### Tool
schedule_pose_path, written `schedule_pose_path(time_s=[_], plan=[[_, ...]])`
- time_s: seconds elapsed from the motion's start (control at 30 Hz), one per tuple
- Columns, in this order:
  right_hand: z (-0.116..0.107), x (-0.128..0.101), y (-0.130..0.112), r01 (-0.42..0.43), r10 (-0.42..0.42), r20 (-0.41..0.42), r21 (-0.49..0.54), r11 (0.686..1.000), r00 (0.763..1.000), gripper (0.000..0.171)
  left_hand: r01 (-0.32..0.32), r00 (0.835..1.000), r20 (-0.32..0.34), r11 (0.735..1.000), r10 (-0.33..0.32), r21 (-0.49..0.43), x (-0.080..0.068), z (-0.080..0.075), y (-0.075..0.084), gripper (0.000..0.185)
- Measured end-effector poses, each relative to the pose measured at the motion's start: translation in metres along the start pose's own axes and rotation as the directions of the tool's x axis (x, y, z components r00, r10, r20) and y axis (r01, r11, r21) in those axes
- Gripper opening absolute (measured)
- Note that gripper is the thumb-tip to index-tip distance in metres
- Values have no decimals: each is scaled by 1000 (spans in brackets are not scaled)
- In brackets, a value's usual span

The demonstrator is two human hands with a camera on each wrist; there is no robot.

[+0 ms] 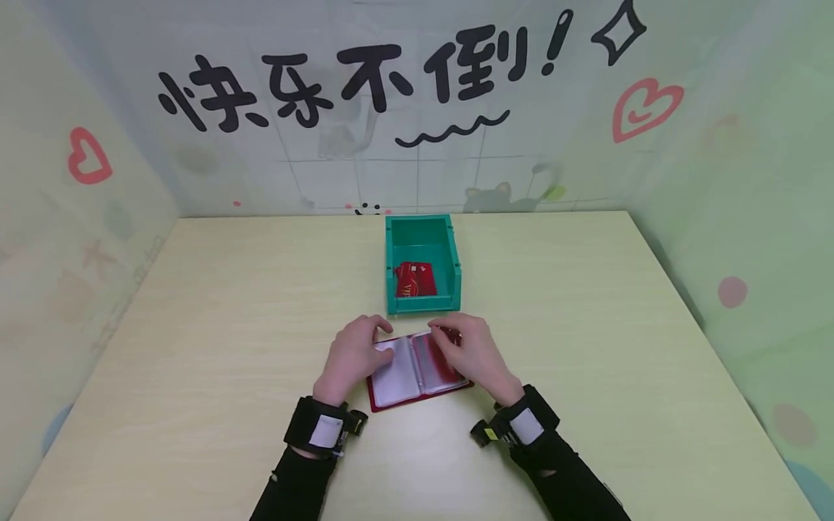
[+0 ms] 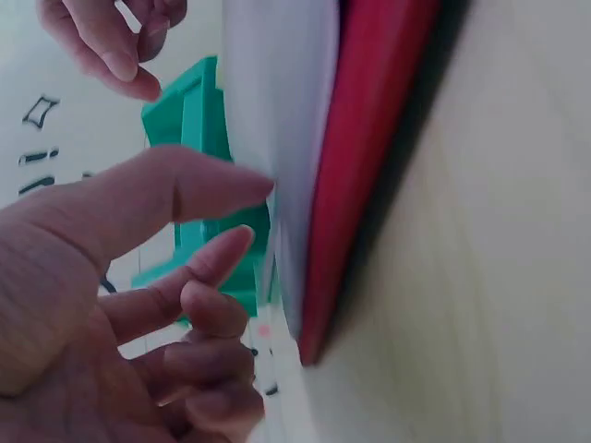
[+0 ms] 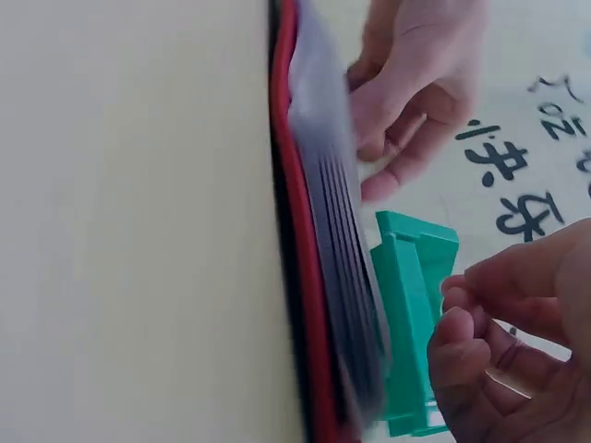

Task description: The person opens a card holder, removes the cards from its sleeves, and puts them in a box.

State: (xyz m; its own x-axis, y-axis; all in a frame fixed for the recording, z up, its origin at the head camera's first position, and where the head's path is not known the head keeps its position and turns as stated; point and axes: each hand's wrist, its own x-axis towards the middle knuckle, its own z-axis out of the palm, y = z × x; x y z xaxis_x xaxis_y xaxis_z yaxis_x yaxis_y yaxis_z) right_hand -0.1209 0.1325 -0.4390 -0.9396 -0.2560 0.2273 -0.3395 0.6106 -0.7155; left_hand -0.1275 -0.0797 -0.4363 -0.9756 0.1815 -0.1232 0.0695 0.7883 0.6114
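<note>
The red card holder (image 1: pixel 417 373) lies open on the counter (image 1: pixel 195 347). The left hand (image 1: pixel 352 356) presses its left page flat with straight fingers, steadying it, while the right hand (image 1: pixel 472 351) pinches at a sleeve. Beyond, just apart, the green bin (image 1: pixel 422 264) holds a red card (image 1: pixel 415 280).

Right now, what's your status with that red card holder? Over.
Left hand presses the left sleeve page flat. Right hand pinches at the right page of the open card holder. Green bin with a red card sits just beyond, clear of both hands.
</note>
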Motion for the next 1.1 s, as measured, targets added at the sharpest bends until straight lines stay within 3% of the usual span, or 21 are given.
schedule_pose_path(time_s=[0.1,0.2,0.37,0.5,0.63,0.77,0.87,1.1], plan=[[2,-6,10,11,-11,-3,78,997,1000,19,-114,993,-13,993,114,13,-2,8,10,26],[3,-9,17,38,-32,-37,159,987,999,21,-180,984,1,984,180,-8,-3,16,17,29],[1,-16,25,78,-38,-142,288,955,989,20,-179,983,29,982,181,-52,-3,25,22,42],[0,-20,34,101,-15,-219,388,916,976,19,-184,981,45,980,188,-77,0,28,20,40],[0,-22,41,58,54,-215,481,875,975,20,-194,979,46,975,200,-105,2,29,16,36],[0,-22,44,40,90,-225,513,857,970,20,-187,979,54,973,196,-136,2,26,15,34],[2,-23,47,47,87,-236,509,860,968,19,-192,978,52,969,203,-154,2,24,15,32],[3,-24,51,-5,46,-139,279,960,989,14,-179,980,47,964,192,-194,5,23,12,28]])
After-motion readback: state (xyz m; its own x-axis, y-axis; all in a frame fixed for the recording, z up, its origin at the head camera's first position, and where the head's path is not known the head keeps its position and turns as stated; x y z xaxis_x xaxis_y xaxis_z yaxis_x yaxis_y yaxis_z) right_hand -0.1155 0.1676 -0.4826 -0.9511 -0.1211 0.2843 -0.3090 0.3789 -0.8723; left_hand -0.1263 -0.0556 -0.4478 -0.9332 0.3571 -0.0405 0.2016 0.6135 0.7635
